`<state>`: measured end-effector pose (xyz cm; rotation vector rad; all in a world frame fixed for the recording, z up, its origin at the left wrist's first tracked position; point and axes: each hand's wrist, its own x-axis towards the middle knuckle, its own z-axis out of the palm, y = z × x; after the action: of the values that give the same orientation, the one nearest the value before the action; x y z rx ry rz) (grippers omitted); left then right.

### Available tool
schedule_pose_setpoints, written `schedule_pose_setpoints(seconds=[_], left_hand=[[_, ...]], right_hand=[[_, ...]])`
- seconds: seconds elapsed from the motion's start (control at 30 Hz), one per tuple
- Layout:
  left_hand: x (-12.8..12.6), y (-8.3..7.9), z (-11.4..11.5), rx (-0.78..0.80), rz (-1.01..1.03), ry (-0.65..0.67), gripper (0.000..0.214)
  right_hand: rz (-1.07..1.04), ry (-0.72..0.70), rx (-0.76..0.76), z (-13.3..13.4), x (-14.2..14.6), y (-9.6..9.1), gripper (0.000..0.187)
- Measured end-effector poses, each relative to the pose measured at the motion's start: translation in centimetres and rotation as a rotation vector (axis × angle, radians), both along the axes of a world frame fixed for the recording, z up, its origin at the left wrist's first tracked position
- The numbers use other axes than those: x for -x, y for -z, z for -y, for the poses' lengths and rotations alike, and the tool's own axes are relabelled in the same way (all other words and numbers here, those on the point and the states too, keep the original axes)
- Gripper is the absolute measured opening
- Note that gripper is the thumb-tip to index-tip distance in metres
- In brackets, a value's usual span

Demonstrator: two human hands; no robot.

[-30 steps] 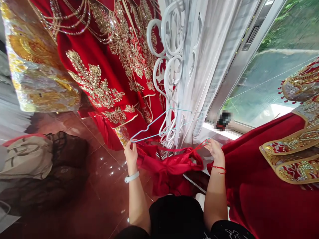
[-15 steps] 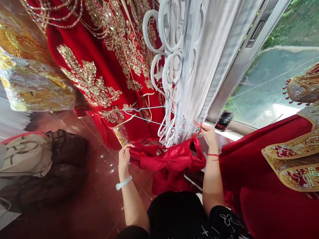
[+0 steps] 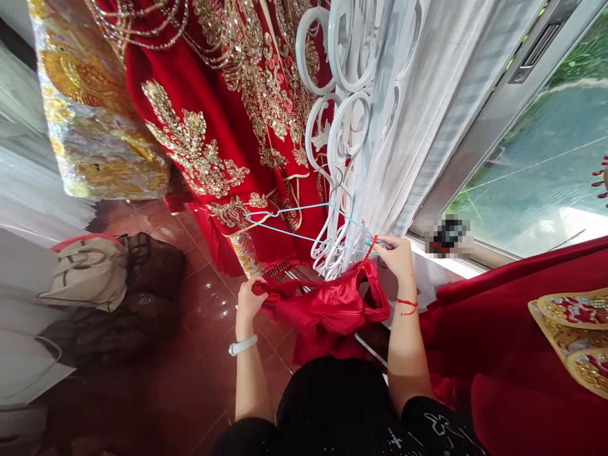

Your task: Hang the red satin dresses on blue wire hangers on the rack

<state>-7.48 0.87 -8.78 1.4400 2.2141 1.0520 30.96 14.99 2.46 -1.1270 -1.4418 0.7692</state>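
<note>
A shiny red satin dress (image 3: 332, 307) hangs down in front of my body, stretched between both hands. My left hand (image 3: 250, 297) is closed around the gathered cloth at its left end. At the other end, my right hand (image 3: 395, 253) pinches a thin red strap (image 3: 371, 248) of the dress against the right corner of a light-blue wire hanger (image 3: 289, 233). The hanger's metal hook (image 3: 338, 180) is up by the white scrollwork. Its left corner has no strap on it and lies in front of a gold-trimmed red garment (image 3: 209, 158).
A white scrollwork rack (image 3: 354, 120) stands ahead, beside a pale curtain (image 3: 418, 114) and a sliding window (image 3: 536, 158). Another red garment with beaded panels (image 3: 574, 329) is at the right. A beige bag (image 3: 88, 272) and dark bundle (image 3: 142, 310) lie on the tiled floor (image 3: 204, 354) at left.
The view has shifted left, so things appear further right. My right hand has drawn the red strap taut at the hanger's right corner. My left hand still grips the cloth.
</note>
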Motion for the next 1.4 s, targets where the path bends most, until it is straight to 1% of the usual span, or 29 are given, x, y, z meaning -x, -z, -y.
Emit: schedule_pose_setpoints(seconds=[0.07,0.13,0.2,0.27,0.37,0.5,0.63,0.73,0.8,0.87,0.93,1.07,1.2,1.3,1.4], left_hand=[[0.4,0.0,0.3,0.093,-0.064,0.041,0.032],[0.4,-0.2,0.6,0.183,-0.157,0.07,0.034],[0.2,-0.3,0.9,0.282,-0.276,0.087,0.038],[-0.2,-0.3,1.2,0.429,-0.388,0.112,0.042],[-0.4,0.0,1.4,0.628,-0.444,0.182,0.045],[0.1,0.6,1.3,0.709,-0.397,0.309,0.039],[1.0,1.3,1.2,0.739,-0.376,0.367,0.043],[1.4,2.2,1.1,0.729,-0.364,0.36,0.04],[1.6,2.8,1.2,0.701,-0.349,0.338,0.03],[1.7,3.6,1.1,0.65,-0.323,0.316,0.019],[1.8,4.3,1.0,0.581,-0.281,0.296,0.013],[1.8,5.5,0.3,0.425,-0.156,0.243,0.019],[1.3,6.4,-0.5,0.24,-0.021,0.14,0.018],[0.6,6.7,-1.1,0.116,0.08,0.061,0.023],[-0.3,6.5,-1.6,0.031,0.189,0.029,0.029]], right_hand=[[0.096,0.007,-0.068,0.3,-0.6,-0.3,0.019],[0.143,0.016,-0.091,0.6,-1.1,-0.7,0.02],[0.145,0.037,-0.091,1.0,-1.4,-1.1,0.027],[0.147,0.048,-0.094,1.4,-1.5,-1.5,0.034],[0.154,0.052,-0.118,2.0,-1.6,-1.8,0.036],[0.166,0.03,-0.117,2.4,-1.7,-1.8,0.037],[0.136,0.027,-0.101,2.3,-1.3,-1.4,0.035],[0.125,0.031,-0.092,2.2,-1.0,-1.2,0.032],[0.13,0.024,-0.089,2.2,-0.9,-1.1,0.03],[0.135,0.022,-0.095,2.1,-0.8,-1.0,0.029],[0.143,0.029,-0.098,2.1,-0.8,-1.0,0.028],[0.169,0.031,-0.084,2.2,-0.7,-1.1,0.027],[0.206,0.009,-0.097,2.4,-0.9,-1.5,0.027],[0.223,0.005,-0.106,2.7,-1.3,-1.8,0.028],[0.22,0.0,-0.107,2.9,-1.5,-2.1,0.028]])
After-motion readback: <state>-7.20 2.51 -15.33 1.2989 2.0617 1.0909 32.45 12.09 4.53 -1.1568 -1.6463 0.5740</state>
